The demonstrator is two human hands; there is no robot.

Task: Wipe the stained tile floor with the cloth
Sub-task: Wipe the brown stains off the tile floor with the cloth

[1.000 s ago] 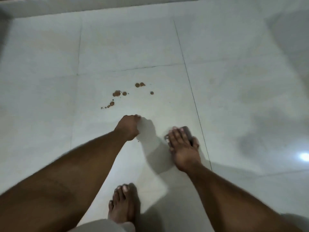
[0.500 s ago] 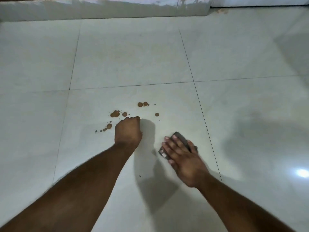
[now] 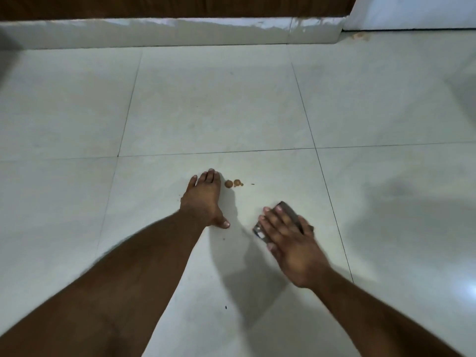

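Observation:
Brown stain drops (image 3: 233,183) lie on the white tile floor (image 3: 211,104), just right of my left fingertips. My left hand (image 3: 203,199) rests flat on the tile with its fingers stretched forward and the thumb out to the right; it holds nothing and hides the floor under it. A dark folded cloth (image 3: 289,213) lies on the same tile, lower right of the stains. My right hand (image 3: 291,243) presses down on the cloth with spread fingers, covering most of it. A hand's width of bare tile separates the two hands.
A white tiled ledge (image 3: 159,32) runs along the far edge of the floor, with brown wood (image 3: 154,6) above it. A white panel (image 3: 412,11) stands at the far right, with a small brownish smear (image 3: 362,36) at its foot. A dark speck (image 3: 226,307) lies near my forearm.
My left hand has opened from a fist to a flat palm and slid forward over the left group of stains. The right hand stays on the cloth. The view has tilted up.

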